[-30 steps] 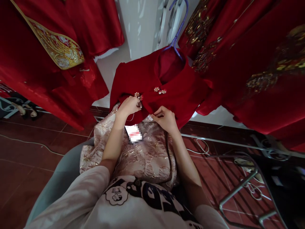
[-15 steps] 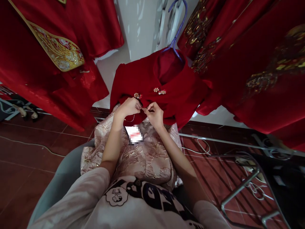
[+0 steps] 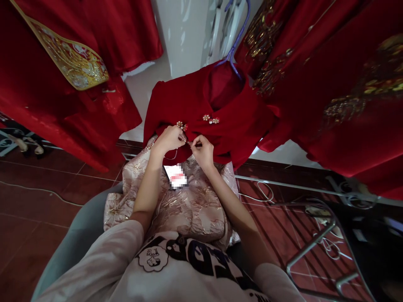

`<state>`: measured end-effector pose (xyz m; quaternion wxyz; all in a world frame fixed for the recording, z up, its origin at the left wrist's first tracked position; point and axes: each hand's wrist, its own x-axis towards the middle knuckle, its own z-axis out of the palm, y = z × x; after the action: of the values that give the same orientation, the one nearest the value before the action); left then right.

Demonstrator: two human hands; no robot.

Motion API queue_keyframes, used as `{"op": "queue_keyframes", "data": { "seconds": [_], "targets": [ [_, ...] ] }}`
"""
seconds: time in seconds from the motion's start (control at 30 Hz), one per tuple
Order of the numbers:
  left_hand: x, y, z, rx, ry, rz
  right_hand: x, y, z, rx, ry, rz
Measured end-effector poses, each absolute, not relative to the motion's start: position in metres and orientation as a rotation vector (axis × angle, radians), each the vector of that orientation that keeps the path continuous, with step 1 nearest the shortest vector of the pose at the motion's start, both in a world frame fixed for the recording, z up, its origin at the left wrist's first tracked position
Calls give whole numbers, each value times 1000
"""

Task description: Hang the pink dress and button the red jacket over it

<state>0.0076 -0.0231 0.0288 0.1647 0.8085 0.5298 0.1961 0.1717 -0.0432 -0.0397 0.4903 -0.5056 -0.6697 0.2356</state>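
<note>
A dark red velvet garment (image 3: 176, 98) hangs from a purple hanger (image 3: 239, 37), its lower part over my lap. Flower-shaped ornaments (image 3: 210, 119) with pearls sit below its neckline; another flower ornament (image 3: 181, 125) shows just above my left hand. My left hand (image 3: 171, 138) is closed in a pinch at the garment's front. Close beside it, my right hand (image 3: 203, 152) also pinches, thumb against fingers. What lies between the fingertips is too small to make out. A thin chain (image 3: 171, 157) dangles beneath my left hand.
Pinkish brocade fabric (image 3: 195, 201) covers my lap, with a lit phone (image 3: 176, 176) on it, its screen blurred. Red garments with gold embroidery (image 3: 77, 63) hang left and right. A metal-framed black chair (image 3: 327, 235) and white cables (image 3: 330, 247) are at right.
The hands stay close together at the same spot on the garment, with only slight finger movement. The whole view has shifted a little.
</note>
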Motion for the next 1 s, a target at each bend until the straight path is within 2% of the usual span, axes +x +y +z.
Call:
{"op": "queue_keyframes", "data": {
  "seconds": [0.4,1.0],
  "targets": [
    [16,-34,43,2343,1562,432,169,-45,-38,-1198,-1666,583],
    [1,-20,26,2401,1631,415,166,-44,-45,-1307,-1683,556]
  ]
}}
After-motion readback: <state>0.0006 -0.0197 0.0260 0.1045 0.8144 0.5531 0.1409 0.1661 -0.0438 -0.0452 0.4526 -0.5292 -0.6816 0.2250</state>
